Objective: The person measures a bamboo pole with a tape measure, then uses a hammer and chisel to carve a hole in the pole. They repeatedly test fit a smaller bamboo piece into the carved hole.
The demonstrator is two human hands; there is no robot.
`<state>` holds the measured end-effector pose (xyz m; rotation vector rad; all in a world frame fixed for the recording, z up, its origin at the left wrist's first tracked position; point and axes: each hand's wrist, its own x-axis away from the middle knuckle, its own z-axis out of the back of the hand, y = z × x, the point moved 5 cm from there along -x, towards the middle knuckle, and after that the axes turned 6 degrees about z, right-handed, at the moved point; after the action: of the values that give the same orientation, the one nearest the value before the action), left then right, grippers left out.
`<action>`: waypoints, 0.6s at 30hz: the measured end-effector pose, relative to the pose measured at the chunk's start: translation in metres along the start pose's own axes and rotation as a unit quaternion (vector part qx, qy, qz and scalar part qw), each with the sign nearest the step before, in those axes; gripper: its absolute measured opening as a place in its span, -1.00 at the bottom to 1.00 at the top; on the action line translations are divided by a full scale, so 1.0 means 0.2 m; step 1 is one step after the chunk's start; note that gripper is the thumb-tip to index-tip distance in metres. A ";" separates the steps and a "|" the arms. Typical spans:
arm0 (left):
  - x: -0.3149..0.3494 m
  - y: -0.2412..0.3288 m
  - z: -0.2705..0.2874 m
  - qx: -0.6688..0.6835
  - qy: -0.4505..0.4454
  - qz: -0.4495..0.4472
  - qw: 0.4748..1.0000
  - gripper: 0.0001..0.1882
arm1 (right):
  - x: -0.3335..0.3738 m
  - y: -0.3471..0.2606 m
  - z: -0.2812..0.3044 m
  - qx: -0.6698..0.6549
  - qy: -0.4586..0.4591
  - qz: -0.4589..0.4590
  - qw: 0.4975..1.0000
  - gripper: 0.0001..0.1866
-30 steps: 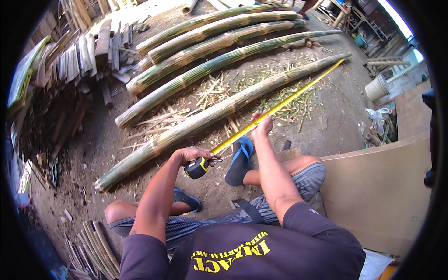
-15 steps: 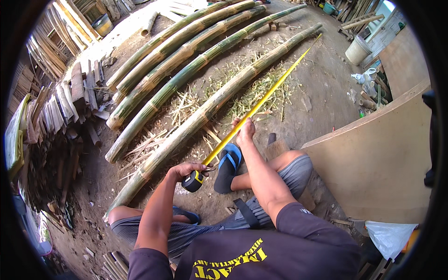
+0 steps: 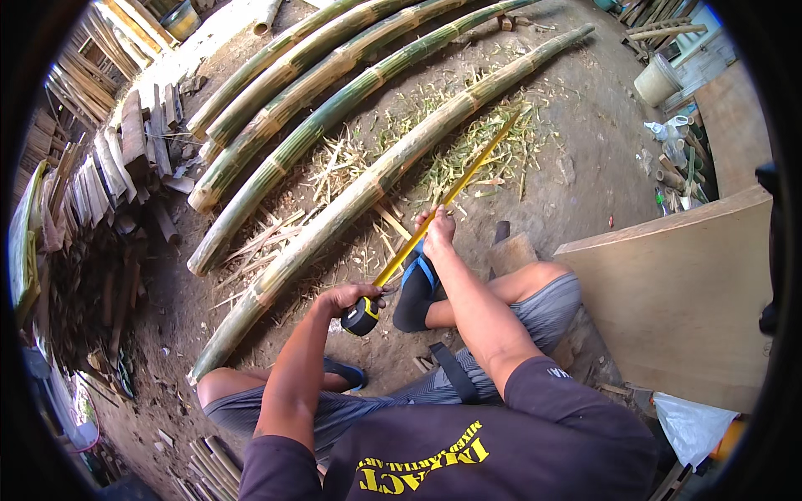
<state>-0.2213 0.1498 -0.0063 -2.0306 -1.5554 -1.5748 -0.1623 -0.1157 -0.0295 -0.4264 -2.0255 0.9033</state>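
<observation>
My left hand (image 3: 347, 297) is closed at the black and yellow case of a tape measure (image 3: 360, 318), just above my bent legs. From the case a yellow blade (image 3: 479, 164) runs out up and to the right. Farther along, my right hand (image 3: 439, 230) pinches this blade between its fingers. The blade's far end lies over the shavings, beside a long bamboo pole (image 3: 376, 179). That pole stretches across the ground from near my left knee to the upper right. Neither hand touches it.
Several more bamboo poles (image 3: 309, 134) lie side by side beyond. Pale green shavings (image 3: 455, 154) cover the ground between. Split wood (image 3: 113, 179) is stacked at left. At right stand a curved plywood sheet (image 3: 677, 292) and a white bucket (image 3: 658, 81). My sandalled foot (image 3: 415, 296) rests near the tape.
The blade's far end has come closer to me, and less of the blade is out. Both hands keep their hold. The view has shifted slightly.
</observation>
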 end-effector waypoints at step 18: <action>-0.83 0.41 -0.05 0.004 0.308 -0.067 0.949 -0.32 | -0.30 -0.79 -0.26 0.880 -0.243 0.140 0.383 -0.54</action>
<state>-0.1512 0.0023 -0.0946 -1.2462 -1.4503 -1.9848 -0.0801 -0.2354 0.0724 0.8609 -0.2179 2.8758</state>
